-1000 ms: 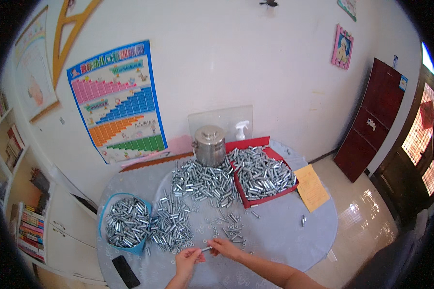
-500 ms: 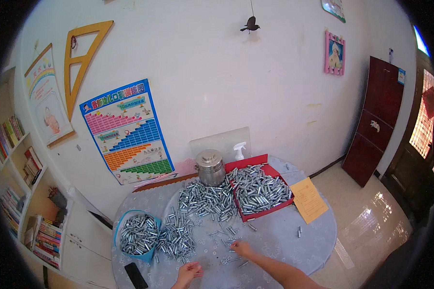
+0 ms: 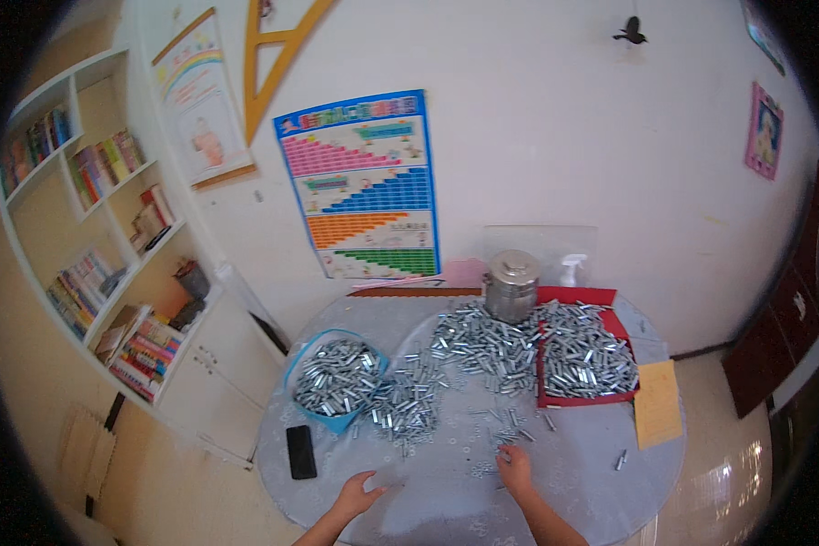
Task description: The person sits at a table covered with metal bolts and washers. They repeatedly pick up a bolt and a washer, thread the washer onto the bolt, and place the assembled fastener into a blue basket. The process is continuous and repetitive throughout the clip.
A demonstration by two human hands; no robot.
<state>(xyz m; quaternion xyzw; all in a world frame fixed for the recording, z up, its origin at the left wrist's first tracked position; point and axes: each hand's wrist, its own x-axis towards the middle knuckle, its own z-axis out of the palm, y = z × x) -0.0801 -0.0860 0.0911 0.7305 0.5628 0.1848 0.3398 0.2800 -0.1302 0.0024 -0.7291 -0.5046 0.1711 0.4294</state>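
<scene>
Since a moment ago both hands have drawn apart along the bench's (image 3: 591, 491) near edge. The left hand (image 3: 359, 494) lies flat, fingers spread, touching bare bench. The right hand (image 3: 515, 466) rests among scattered small metal pieces (image 3: 505, 428) near the middle; its fingers seem curled, perhaps pinching one, though I cannot tell. A black phone (image 3: 300, 451) lies by the left edge.
</scene>
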